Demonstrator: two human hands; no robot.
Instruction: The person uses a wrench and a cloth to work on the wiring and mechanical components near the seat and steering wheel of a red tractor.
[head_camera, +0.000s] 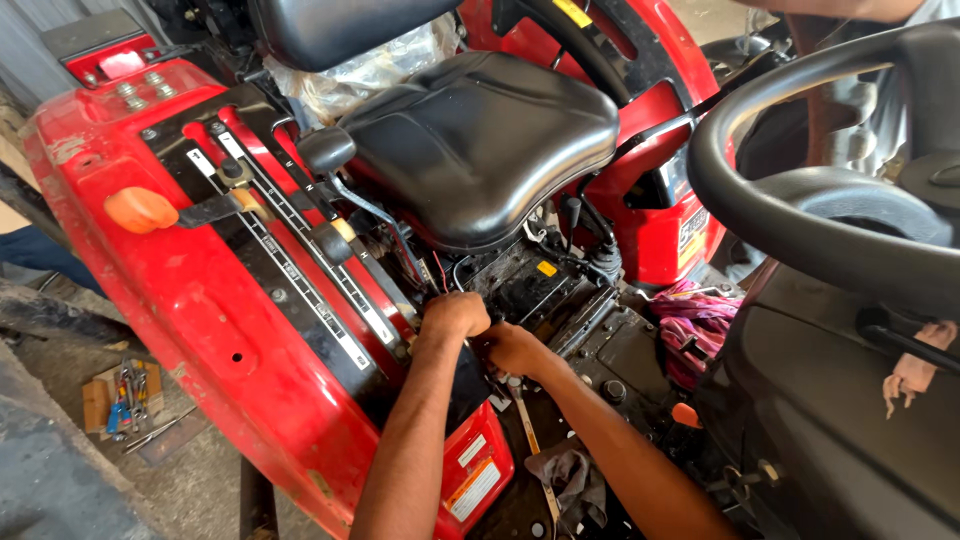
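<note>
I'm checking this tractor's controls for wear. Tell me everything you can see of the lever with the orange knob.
The lever with the orange knob sticks out of a slotted black panel on the red fender, left of the black seat. Its knob is rounded, smooth, plastic-looking and scuffed with grime. A flat dark metal arm joins it to the slot, lying nearly level and pointing left. Neither hand touches it; both work lower down, under the seat's front edge.

A black seat (480, 140) sits above a red fender (200, 300) with an orange-knobbed lever (145, 210). A steering wheel (800, 230) is right, a pink rag (695, 325) below it; tools (125, 400) lie on the floor.
</note>
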